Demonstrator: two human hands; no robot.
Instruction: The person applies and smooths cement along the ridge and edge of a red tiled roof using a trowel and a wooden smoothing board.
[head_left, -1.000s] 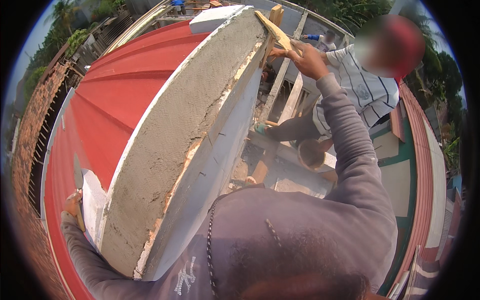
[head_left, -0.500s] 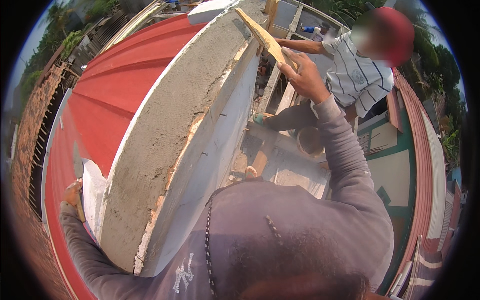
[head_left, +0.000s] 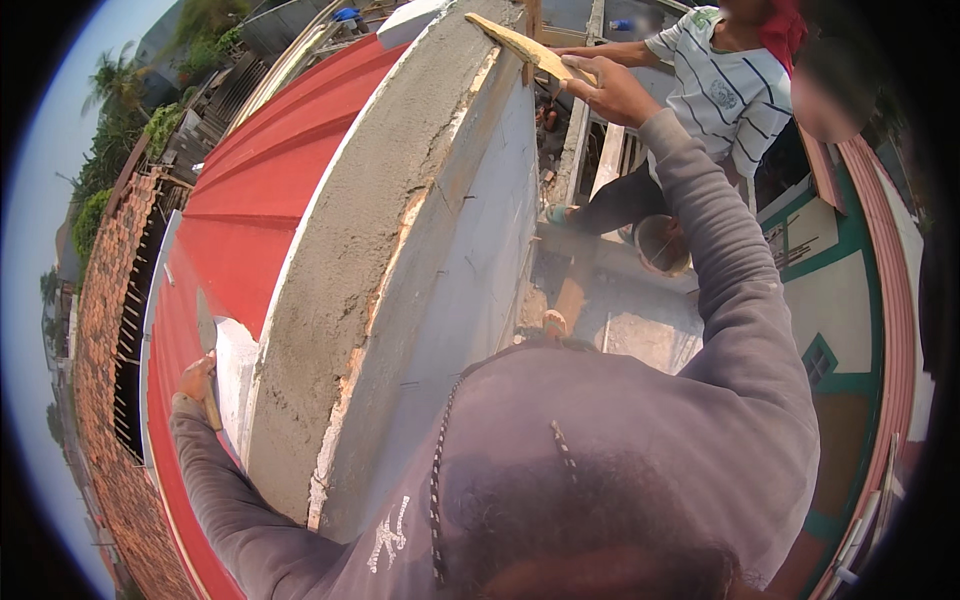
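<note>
Evidently both of the person's hands are occupied, the arms spread wide across a curved wall top [head_left: 350, 210] coated in grey mortar. At the far end, the right hand [head_left: 612, 92] has its fingers gripping the near end of a flat, yellowish wooden strip [head_left: 520, 43]; the strip reaches leftward, its tapered end lying over the mortar, though whether it touches the surface cannot be told. On the near left, the left hand [head_left: 197, 378] has its fingers closed around the handle of a trowel [head_left: 207, 325], whose narrow blade points toward the far side above a red metal roof [head_left: 255, 185]. Just right of that hand, a white block [head_left: 235, 365] sits against the left side of the wall, and another white block [head_left: 408, 22] lies at the far end of the roof. Along the right side of the wall top the mortar edge is ragged, above a pale wall face [head_left: 475, 250]. On the far right stands a co-worker in a striped shirt [head_left: 722, 95], one arm stretched left behind the wooden strip, that hand hidden. A bucket [head_left: 662, 245] is near the co-worker's legs, and a tiled roof [head_left: 108, 300] runs along the far left.
</note>
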